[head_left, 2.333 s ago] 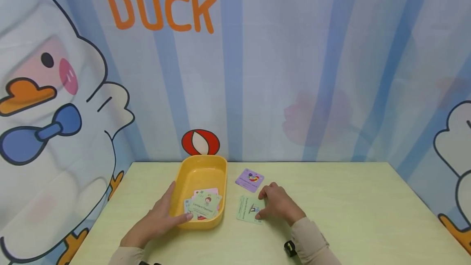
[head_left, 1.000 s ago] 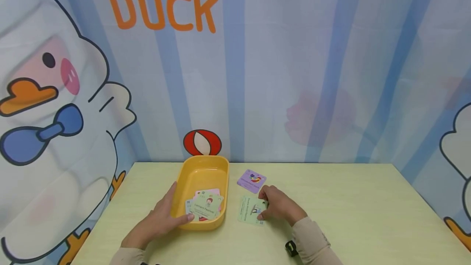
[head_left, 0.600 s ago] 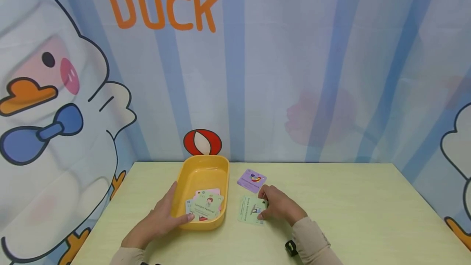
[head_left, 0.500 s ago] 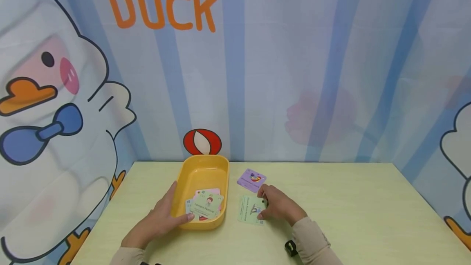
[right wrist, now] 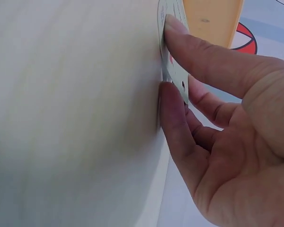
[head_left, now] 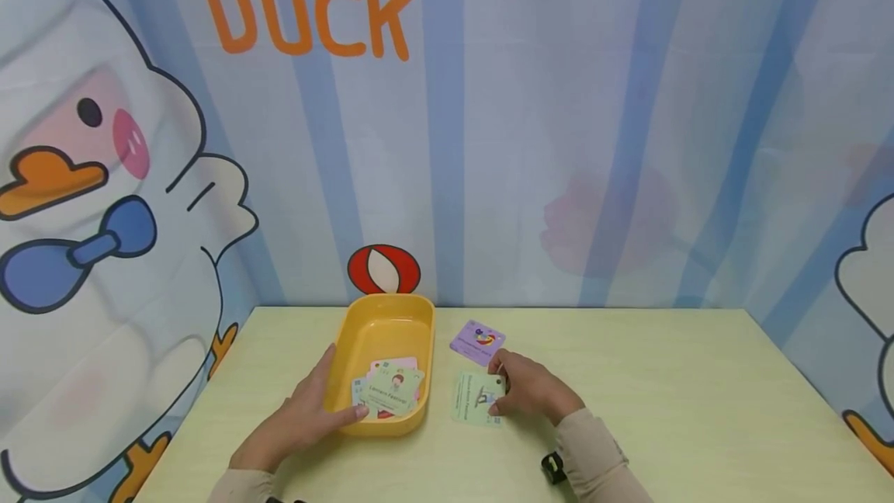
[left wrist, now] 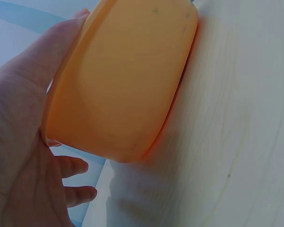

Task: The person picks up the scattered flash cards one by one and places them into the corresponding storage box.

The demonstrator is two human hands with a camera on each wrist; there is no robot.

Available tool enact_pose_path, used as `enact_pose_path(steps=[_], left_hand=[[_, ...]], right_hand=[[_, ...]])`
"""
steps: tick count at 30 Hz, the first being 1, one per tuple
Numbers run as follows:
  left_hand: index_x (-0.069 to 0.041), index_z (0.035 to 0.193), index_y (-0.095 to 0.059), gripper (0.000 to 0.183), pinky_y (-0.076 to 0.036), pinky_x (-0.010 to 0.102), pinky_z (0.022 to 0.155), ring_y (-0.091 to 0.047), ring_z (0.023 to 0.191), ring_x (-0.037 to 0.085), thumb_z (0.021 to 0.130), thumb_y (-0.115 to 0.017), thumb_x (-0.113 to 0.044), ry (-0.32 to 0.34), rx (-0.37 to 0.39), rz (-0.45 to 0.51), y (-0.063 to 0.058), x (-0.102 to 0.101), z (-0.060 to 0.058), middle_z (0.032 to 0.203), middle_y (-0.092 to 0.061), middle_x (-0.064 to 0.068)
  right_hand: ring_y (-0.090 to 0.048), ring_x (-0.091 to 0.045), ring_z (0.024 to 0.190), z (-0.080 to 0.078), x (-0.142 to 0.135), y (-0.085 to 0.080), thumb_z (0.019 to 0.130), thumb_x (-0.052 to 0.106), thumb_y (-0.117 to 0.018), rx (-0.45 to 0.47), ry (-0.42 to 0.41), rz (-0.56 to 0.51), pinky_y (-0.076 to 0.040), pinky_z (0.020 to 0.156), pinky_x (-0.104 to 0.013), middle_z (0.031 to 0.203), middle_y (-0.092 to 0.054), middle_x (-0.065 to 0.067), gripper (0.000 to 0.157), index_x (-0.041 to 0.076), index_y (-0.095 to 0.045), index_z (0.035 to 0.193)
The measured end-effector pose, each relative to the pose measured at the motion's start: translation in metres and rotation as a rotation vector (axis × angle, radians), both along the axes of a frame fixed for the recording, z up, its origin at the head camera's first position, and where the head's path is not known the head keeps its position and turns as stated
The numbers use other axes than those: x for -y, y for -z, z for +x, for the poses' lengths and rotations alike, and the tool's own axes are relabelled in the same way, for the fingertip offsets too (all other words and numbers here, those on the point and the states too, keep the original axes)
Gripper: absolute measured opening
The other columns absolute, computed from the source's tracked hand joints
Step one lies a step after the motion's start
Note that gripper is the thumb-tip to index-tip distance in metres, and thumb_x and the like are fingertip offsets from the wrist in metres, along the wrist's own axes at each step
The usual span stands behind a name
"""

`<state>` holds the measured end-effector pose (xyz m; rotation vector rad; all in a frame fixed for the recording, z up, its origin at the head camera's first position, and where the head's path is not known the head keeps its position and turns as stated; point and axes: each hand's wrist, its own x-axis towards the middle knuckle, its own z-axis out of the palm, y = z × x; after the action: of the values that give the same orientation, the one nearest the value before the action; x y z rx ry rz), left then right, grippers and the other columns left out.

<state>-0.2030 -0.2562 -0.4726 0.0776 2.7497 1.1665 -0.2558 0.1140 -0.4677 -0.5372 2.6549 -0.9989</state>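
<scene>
In the head view, my left hand (head_left: 296,421) holds the left front corner of a yellow plastic tray (head_left: 380,330), its thumb over the near rim. The left wrist view shows the tray's outer wall (left wrist: 118,80) against that hand (left wrist: 26,99). Inside the tray lies a loose pile of picture cards, topped by a green "Lantern Festival" card (head_left: 393,386). My right hand (head_left: 531,386) pinches the right edge of a pale green card (head_left: 475,396) on the table. In the right wrist view the thumb lies on the card's face (right wrist: 178,66), and a fingertip touches its edge.
A purple "amusement park" card (head_left: 478,342) lies just behind the green card. The pale yellow table (head_left: 663,394) ends at a curtain (head_left: 503,138) printed with ducks. A black band (head_left: 553,468) sits by the right sleeve.
The right fingers have shifted slightly at the green card's edge, and a small dark hole near its corner shows more plainly. The left hand and the tray stay where they were.
</scene>
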Motion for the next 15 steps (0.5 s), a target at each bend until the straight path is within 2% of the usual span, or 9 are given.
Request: enact_pose_path(steps=[3, 9, 15], left_hand=[[-0.013, 0.163, 0.000, 0.125, -0.029, 0.066, 0.116, -0.036, 0.142, 0.039, 0.079, -0.080, -0.059, 0.001, -0.004, 0.003, -0.0005, 0.0001, -0.0002, 0.168, -0.019, 0.017], [-0.011, 0.163, 0.000, 0.125, -0.027, 0.067, 0.117, -0.032, 0.144, 0.041, 0.080, -0.079, -0.058, 0.000, 0.001, -0.001, -0.0016, -0.0002, 0.0009, 0.168, -0.016, 0.019], [-0.010, 0.163, 0.000, 0.124, -0.027, 0.067, 0.117, -0.032, 0.144, 0.041, 0.081, -0.079, -0.057, 0.008, -0.008, 0.002, -0.0016, -0.0004, 0.0007, 0.168, -0.016, 0.019]], right_hand=[[-0.055, -0.019, 0.086, -0.0007, 0.0003, -0.0002, 0.073, 0.008, -0.091, 0.004, 0.006, 0.003, -0.044, 0.078, -0.036, 0.098, -0.062, -0.004, 0.052, 0.010, -0.055, 0.110], [-0.056, -0.019, 0.087, -0.0025, 0.0000, 0.0005, 0.074, 0.008, -0.090, 0.016, 0.007, -0.007, -0.045, 0.080, -0.038, 0.101, -0.064, -0.004, 0.050, 0.014, -0.056, 0.110], [-0.056, -0.021, 0.087, -0.0064, -0.0035, 0.0018, 0.075, 0.000, -0.086, 0.067, -0.033, -0.114, -0.045, 0.080, -0.037, 0.101, -0.064, -0.006, 0.049, 0.012, -0.055, 0.110]])
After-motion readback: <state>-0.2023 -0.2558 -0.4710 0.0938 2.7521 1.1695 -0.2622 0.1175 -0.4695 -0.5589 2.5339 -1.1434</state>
